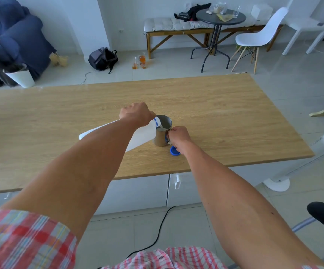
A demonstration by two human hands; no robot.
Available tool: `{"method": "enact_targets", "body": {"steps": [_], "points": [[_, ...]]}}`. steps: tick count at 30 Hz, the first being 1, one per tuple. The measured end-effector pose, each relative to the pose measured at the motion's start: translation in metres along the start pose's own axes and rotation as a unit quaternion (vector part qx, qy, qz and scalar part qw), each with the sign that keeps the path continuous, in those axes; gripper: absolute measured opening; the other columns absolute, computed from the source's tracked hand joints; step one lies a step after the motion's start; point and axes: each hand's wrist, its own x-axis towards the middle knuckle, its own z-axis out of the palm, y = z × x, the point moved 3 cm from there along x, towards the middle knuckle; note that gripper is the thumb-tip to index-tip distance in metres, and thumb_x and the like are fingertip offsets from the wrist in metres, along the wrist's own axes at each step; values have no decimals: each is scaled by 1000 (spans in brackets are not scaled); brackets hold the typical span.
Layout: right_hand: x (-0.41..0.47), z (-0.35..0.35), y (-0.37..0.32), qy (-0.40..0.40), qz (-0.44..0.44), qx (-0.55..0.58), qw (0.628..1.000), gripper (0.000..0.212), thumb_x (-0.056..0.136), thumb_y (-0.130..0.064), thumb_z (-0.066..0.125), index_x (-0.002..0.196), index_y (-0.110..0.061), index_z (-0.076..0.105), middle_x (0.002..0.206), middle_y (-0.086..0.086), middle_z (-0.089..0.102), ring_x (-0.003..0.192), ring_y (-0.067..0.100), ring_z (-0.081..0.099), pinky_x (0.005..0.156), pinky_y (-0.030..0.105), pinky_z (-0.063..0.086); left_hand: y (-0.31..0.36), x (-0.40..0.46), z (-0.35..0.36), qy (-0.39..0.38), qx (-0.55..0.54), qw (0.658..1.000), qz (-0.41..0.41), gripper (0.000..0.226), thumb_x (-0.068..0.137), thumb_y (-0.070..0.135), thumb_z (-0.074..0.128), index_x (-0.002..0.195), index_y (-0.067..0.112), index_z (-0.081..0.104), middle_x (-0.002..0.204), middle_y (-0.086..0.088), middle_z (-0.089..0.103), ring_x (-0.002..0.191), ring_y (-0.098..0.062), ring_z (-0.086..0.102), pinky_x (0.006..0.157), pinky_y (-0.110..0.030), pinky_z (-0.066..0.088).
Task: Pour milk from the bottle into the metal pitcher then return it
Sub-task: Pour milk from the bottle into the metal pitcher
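Observation:
A white plastic milk bottle (141, 135) is tipped on its side over the wooden table (225, 113), its blue-ringed neck over the rim of the metal pitcher (162, 135). My left hand (137, 113) grips the bottle near its neck from above. Milk is visible inside the pitcher. My right hand (178, 135) holds the pitcher's handle on its right side. The bottle's blue cap (174, 151) lies on the table just in front of the pitcher, partly hidden under my right wrist.
The table's front edge runs over white cabinets (137, 191). A black cable (157, 233) trails on the floor below. Beyond the table stand a round black table (221, 18), a white chair (258, 37), a bench and a backpack (103, 58).

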Motion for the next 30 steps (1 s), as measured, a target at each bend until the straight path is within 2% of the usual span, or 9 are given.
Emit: {"method": "enact_targets", "body": {"steps": [6,10,18,27,30], "points": [[-2,0,0,1,-1,4,1000,17,90,-2,45,80,-10,56,67,5,45,58,18,35,53,29,28,1,-1,-1,-7,2,1000,0,32,98,37,48,74,16,49,81,-5,56,85,-29,58,72,-37,40],[-2,0,0,2,-5,2,1000,18,91,-1,45,81,-11,57,65,4,44,58,18,34,53,30,28,1,-1,-2,-9,6,1000,0,31,98,38,47,75,16,50,87,-6,60,86,-29,59,72,-37,41],[-1,0,0,-2,-7,3,1000,18,91,-2,46,82,-11,58,66,5,45,57,18,35,53,29,28,2,-1,-2,-14,20,1000,1,29,99,39,47,93,14,59,95,-7,61,92,-30,60,74,-38,40],[-1,-1,1,-9,-1,4,1000,17,92,-1,46,82,-10,57,66,4,45,57,17,35,51,28,29,3,1,-3,-13,24,1000,5,29,100,40,47,94,14,59,84,-4,55,90,-30,60,74,-37,41],[0,-1,1,-11,3,11,1000,18,90,0,46,82,-10,58,68,7,50,60,20,40,53,29,30,4,1,-2,-13,27,1000,8,29,100,39,47,96,13,61,82,-4,53,90,-30,59,74,-37,41]]}}
